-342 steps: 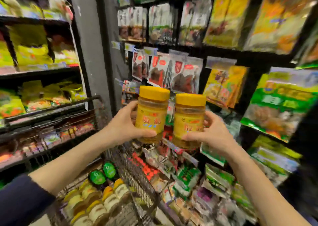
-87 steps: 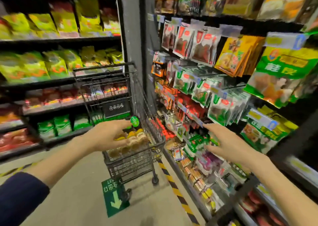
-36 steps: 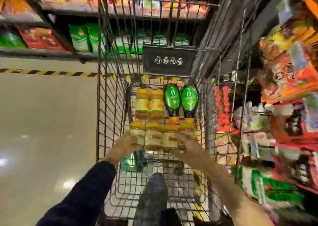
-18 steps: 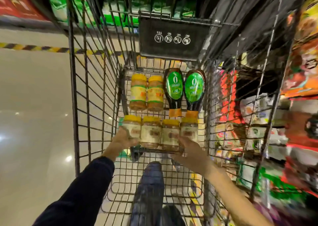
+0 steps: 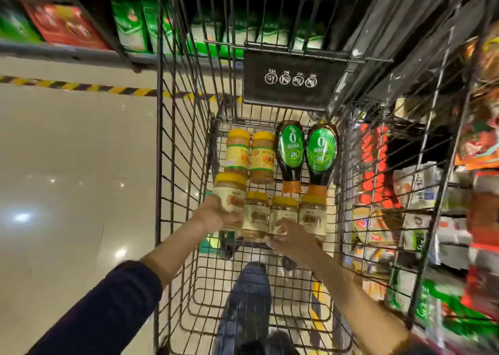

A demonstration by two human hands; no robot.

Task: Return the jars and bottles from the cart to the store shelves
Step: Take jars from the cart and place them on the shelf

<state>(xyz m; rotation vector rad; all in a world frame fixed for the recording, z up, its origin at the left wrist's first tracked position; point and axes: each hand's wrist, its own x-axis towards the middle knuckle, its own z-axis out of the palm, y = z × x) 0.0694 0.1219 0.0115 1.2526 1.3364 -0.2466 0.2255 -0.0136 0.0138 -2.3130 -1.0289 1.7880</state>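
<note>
The wire cart (image 5: 183, 144) fills the view from above, its basket floor carrying every item, with store shelves (image 5: 81, 30) beyond and to the right. At the far end lie two dark squeeze bottles (image 5: 305, 157) with green labels, side by side, long axes running along the cart and orange caps pointing toward the person. Left of them lie two yellow-lidded jars (image 5: 249, 157), lids pointing away. Nearer, a row of three pale-labelled jars (image 5: 283, 214) lies parallel, lids also away, touching one another. The left hand (image 5: 216, 215) reaches in from a dark-sleeved arm, forearm angled up toward the right, its fingers wrapped around the leftmost jar (image 5: 229, 198), which sits raised above the row, lid still pointing away, overlapping the jar behind it. The right hand (image 5: 293, 240) comes in from a bare forearm slanting up to the left, palm down, its fingers curled loosely over the bases of the middle jars; whether they actually grip one cannot be told.
</note>
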